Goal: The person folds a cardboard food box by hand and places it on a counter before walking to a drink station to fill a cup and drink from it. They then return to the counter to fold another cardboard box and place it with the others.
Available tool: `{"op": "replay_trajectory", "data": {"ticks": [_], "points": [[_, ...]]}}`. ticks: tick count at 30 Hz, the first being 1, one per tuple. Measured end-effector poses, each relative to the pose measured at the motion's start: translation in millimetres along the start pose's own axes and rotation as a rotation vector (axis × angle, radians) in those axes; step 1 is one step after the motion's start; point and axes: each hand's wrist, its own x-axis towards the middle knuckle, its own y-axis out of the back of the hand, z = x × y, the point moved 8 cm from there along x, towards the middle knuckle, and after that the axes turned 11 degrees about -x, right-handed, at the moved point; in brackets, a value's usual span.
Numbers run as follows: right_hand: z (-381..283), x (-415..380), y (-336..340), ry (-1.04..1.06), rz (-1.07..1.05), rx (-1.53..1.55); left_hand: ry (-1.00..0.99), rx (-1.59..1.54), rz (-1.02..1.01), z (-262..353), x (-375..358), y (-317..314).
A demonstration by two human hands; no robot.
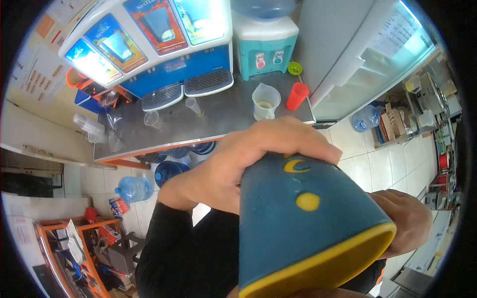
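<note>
Large and close to the camera is a blue cup (pixel 298 223) with raised yellow shapes on its side and a yellow inside. It is tilted, its rim facing down toward the bottom edge of the view. My left hand (pixel 233 161) is closed round the base end of the cup, fingers over the top. Just right of the rim, partly behind the cup, my right hand (pixel 410 218) is curled closed. What it holds, if anything, is hidden. Whether the cup contains anything cannot be seen.
A counter (pixel 218 116) carries a drink dispenser (pixel 164 64), a turquoise water dispenser (pixel 266 47), a measuring jug (pixel 266 99), a red tumbler (pixel 297 97) and clear cups. A fridge (pixel 338 44) stands right. Water bottles (pixel 135 189) and an orange shelf (pixel 79 233) are left.
</note>
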Motion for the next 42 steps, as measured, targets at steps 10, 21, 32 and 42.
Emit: {"op": "replay_trajectory", "data": {"ticks": [10, 21, 32, 42], "points": [[23.6, -21.2, 1.2, -0.07, 0.074, -0.041, -0.138, 0.096, -0.05, 8.9, 28.8, -4.4], [41.7, -12.3, 4.9, -0.079, 0.078, -0.034, -0.185, 0.109, -0.134, 8.5, 41.6, 2.8], [47.3, -2.0, 7.3, -0.083, 0.068, -0.014, -0.112, 0.179, -0.128, 14.3, 48.5, 12.5], [49.0, 2.4, 7.2, -0.093, 0.051, -0.023, -0.093, 0.245, -0.144, 17.9, 53.6, 18.3]]}}
